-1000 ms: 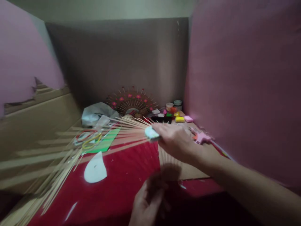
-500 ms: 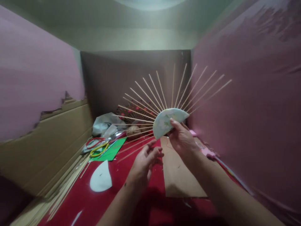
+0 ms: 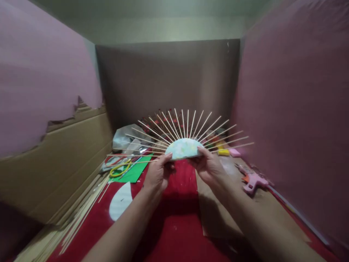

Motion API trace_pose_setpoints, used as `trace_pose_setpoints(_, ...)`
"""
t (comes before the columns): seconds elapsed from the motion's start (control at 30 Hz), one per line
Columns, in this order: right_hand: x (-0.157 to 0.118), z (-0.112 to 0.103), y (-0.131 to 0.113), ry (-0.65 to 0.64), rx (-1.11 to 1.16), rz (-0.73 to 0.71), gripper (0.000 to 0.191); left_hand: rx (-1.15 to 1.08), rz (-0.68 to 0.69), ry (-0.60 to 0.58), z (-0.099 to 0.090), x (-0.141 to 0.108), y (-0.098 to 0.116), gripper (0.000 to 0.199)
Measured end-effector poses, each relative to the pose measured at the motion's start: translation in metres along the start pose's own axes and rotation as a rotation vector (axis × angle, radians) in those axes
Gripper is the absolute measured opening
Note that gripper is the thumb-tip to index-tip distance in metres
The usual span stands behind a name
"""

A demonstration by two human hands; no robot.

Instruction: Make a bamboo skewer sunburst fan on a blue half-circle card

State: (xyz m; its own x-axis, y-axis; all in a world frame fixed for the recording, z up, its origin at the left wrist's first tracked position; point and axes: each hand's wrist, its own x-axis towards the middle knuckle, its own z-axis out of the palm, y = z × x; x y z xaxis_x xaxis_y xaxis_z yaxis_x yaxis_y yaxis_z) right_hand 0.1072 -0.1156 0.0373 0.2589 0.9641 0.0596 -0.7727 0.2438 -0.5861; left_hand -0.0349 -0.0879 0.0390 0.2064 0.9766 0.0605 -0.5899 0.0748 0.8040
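Held up in front of me is a fan-shaped piece: a pale blue patterned half-disc (image 3: pixel 184 148) with several thin wooden sticks (image 3: pixel 188 123) radiating from its curved edge. My left hand (image 3: pixel 159 171) pinches the half-disc's left corner, thumb on the front face. At the opposite corner, my right hand (image 3: pixel 208 165) grips it the same way. The flat edge faces me. Both hands' other fingers are partly hidden behind the piece. Below it lies the red cloth (image 3: pixel 174 211).
On the left are a white cut-out (image 3: pixel 120 202), a green sheet (image 3: pixel 136 173), scissors with yellow handles (image 3: pixel 120 169) and loose sticks (image 3: pixel 81 218) by a cardboard panel (image 3: pixel 62 160). A pink glue gun (image 3: pixel 255 181) rests on the right, beside a brown board (image 3: pixel 212 214).
My left hand has risen and taken hold of the half-disc's left corner. The fan-shaped piece has come lower and turned level, and my right hand has shifted to its right corner.
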Motion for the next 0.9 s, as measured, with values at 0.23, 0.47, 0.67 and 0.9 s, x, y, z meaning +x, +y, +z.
trace_pose_setpoints(0.23, 0.015, -0.023, 0.033, 0.009, 0.011, 0.005, 0.016, 0.127, -0.185, -0.106, -0.012, 0.010, -0.008, 0.030)
trace_pose_setpoints(0.47, 0.003, -0.020, 0.048, -0.056, -0.129, -0.042, 0.023, 0.242, -0.336, -0.087, -0.020, 0.015, -0.027, 0.034)
trace_pose_setpoints(0.67, 0.007, -0.029, 0.049, -0.072, -0.253, -0.065, 0.024, 0.451, -0.300, -0.383, -0.023, -0.017, -0.009, 0.027)
trace_pose_setpoints(0.9, 0.010, -0.040, 0.040, -0.240, -0.637, -0.144, 0.038, 0.534, -0.218, -0.731, -0.057, -0.119, 0.011, 0.014)
